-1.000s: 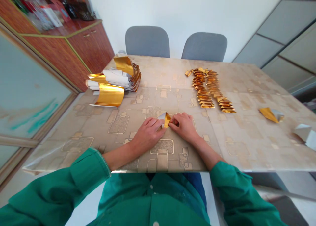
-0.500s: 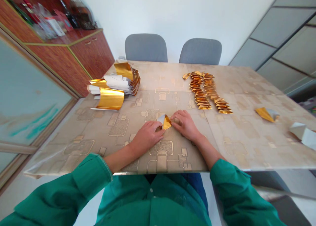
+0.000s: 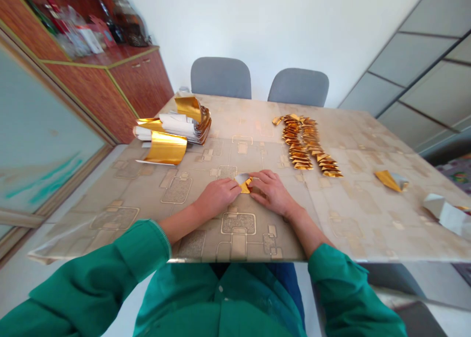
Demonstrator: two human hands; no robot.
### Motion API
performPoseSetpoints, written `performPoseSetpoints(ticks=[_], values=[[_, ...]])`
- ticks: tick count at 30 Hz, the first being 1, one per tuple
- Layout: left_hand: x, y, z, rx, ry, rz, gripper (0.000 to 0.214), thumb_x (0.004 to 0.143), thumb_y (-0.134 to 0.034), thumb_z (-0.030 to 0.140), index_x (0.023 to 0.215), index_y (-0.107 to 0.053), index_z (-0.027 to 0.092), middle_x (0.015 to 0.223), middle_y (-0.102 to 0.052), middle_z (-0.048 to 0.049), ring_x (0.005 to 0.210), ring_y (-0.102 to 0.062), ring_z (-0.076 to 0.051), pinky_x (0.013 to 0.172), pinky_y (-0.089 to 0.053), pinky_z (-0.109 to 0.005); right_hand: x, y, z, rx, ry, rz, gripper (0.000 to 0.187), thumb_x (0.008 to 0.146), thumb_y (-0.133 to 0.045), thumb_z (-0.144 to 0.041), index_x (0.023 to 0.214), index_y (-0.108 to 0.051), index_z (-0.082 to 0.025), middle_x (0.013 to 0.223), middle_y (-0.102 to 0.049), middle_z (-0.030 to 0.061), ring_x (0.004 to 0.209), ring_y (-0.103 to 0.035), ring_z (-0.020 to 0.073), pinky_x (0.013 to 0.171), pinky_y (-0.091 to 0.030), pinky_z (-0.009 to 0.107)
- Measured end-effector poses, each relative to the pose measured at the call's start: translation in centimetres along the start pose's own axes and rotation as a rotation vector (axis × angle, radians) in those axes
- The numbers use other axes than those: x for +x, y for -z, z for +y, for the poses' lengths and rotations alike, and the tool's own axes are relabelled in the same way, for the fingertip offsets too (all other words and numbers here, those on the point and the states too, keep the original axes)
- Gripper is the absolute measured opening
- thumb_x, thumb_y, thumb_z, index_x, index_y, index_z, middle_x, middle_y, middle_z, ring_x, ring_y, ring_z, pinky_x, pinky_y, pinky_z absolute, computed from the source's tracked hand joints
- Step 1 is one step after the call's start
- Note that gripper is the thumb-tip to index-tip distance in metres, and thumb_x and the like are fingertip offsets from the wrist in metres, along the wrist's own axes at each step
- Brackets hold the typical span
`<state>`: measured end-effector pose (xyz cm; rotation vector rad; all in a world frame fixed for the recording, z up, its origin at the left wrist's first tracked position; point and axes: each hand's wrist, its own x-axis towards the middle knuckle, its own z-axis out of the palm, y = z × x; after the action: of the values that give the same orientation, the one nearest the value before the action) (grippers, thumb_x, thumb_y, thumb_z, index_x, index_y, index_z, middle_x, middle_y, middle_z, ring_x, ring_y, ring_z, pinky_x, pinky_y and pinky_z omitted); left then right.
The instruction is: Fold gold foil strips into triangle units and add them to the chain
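1. Right at the near edge, the person's green sleeves (image 3: 99, 263) are reaching out over the desk (image 3: 114, 199), and both forearms are lying bare on its patterned top.
2. The left hand (image 3: 217, 197) is clenching its grip on the silver-white corner of a folded gold foil piece (image 3: 245, 185), and the right hand (image 3: 271, 194) is pressing its grip closed against the gold side. The piece is sitting on the desk between them, partly hidden by the fingers.
3. Ahead and to the right, a double row of folded gold triangles (image 3: 305, 145) is running up the desk.
4. Over on the left, a curling stack of gold-and-white foil sheets (image 3: 172, 133) is resting near the middle of the desk's left side.
5. Out on the right, a gold-and-silver foil triangle (image 3: 388, 181) is lying near a white-backed foil piece (image 3: 443, 214) at the desk's edge.
6. Beyond the far edge, two grey chairs (image 3: 221, 77) are standing against the wall, with a wooden cabinet (image 3: 142, 87) holding bottles and packets at left.
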<state>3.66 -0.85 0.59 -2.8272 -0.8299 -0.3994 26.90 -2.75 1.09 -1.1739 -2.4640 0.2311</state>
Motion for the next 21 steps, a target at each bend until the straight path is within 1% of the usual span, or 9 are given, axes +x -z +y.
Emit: performPoseSetpoints(ticks=[1, 3, 7, 10, 13, 15, 17, 21], values=[[-0.1, -0.1, -0.2, -0.005, 0.002, 0.011, 0.019, 0.097, -0.049, 0.013, 0.088, -0.066, 0.014, 0.087, -0.068, -0.0078, 0.082, -0.063, -0.019, 0.075, -0.051, -0.03, 0.0, 0.0, 0.0, 0.009, 0.021, -0.006, 0.018, 0.093, -0.059, -0.027, 0.109, -0.065, -0.024, 0.133, -0.059, 0.0064, 0.118, -0.048, 0.0236, 0.1, -0.038, 0.041], [-0.4, -0.2, -0.7, -0.015, -0.005, 0.032, 0.021, 0.098, -0.046, 0.012, 0.09, -0.065, 0.013, 0.09, -0.069, -0.0087, 0.085, -0.064, -0.019, 0.077, -0.052, -0.031, 0.2, 0.0, -0.1, 0.02, 0.052, -0.021, 0.019, 0.093, -0.058, -0.025, 0.111, -0.064, -0.023, 0.129, -0.063, 0.0056, 0.116, -0.051, 0.0229, 0.1, -0.039, 0.04], [-0.8, -0.4, -1.9, -0.031, -0.059, 0.048, 0.021, 0.098, -0.045, 0.012, 0.098, -0.065, 0.014, 0.098, -0.07, -0.0086, 0.09, -0.065, -0.019, 0.08, -0.054, -0.03, 0.4, -0.4, -0.2, -0.013, 0.064, 0.003, 0.022, 0.094, -0.059, -0.025, 0.115, -0.064, -0.022, 0.116, -0.068, 0.0078, 0.107, -0.056, 0.0231, 0.094, -0.043, 0.04], [-0.9, -0.7, -2.8, -0.047, -0.043, 0.069, 0.022, 0.098, -0.044, 0.013, 0.097, -0.066, 0.015, 0.096, -0.07, -0.0071, 0.087, -0.066, -0.018, 0.078, -0.054, -0.029, 0.5, -0.7, -0.1, -0.042, 0.084, 0.039, 0.026, 0.093, -0.06, -0.023, 0.118, -0.063, -0.021, 0.114, -0.069, 0.009, 0.103, -0.057, 0.023, 0.092, -0.044, 0.039], [-0.9, -1.3, -3.4, -0.129, -0.017, 0.113, 0.021, 0.098, -0.045, 0.015, 0.094, -0.067, 0.016, 0.092, -0.071, -0.0051, 0.084, -0.067, -0.016, 0.077, -0.054, -0.026, 0.8, -1.0, -0.2, -0.087, 0.084, 0.069, 0.026, 0.094, -0.059, -0.025, 0.12, -0.063, -0.021, 0.114, -0.07, 0.0078, 0.102, -0.057, 0.0227, 0.09, -0.044, 0.038], [-0.9, -1.6, -3.6, -0.188, -0.019, 0.145, 0.021, 0.098, -0.046, 0.016, 0.094, -0.067, 0.016, 0.093, -0.071, -0.0048, 0.085, -0.067, -0.016, 0.078, -0.054, -0.026, 1.1, -1.0, -0.5, -0.141, 0.068, 0.09, 0.022, 0.097, -0.055, -0.025, 0.116, -0.065, -0.021, 0.109, -0.071, 0.0067, 0.098, -0.057, 0.0221, 0.088, -0.043, 0.037], [-1.0, -1.7, -3.6, -0.219, -0.022, 0.163, 0.021, 0.098, -0.047, 0.016, 0.094, -0.068, 0.016, 0.095, -0.071, -0.0052, 0.086, -0.067, -0.016, 0.08, -0.053, -0.026, 1.5, -1.1, -0.7, -0.199, 0.058, 0.099, 0.019, 0.099, -0.051, -0.024, 0.109, -0.068, -0.021, 0.102, -0.073, 0.0058, 0.095, -0.057, 0.0214, 0.085, -0.042, 0.036], [-1.0, -1.1, -3.4, -0.237, 0.004, 0.147, 0.019, 0.097, -0.05, 0.018, 0.096, -0.068, 0.017, 0.095, -0.071, -0.0049, 0.087, -0.066, -0.016, 0.079, -0.052, -0.027, 2.0, -1.2, -1.1, -0.253, 0.043, 0.096, 0.021, 0.1, -0.049, -0.023, 0.099, -0.07, -0.021, 0.094, -0.073, 0.0051, 0.09, -0.057, 0.0203, 0.082, -0.04, 0.035]])
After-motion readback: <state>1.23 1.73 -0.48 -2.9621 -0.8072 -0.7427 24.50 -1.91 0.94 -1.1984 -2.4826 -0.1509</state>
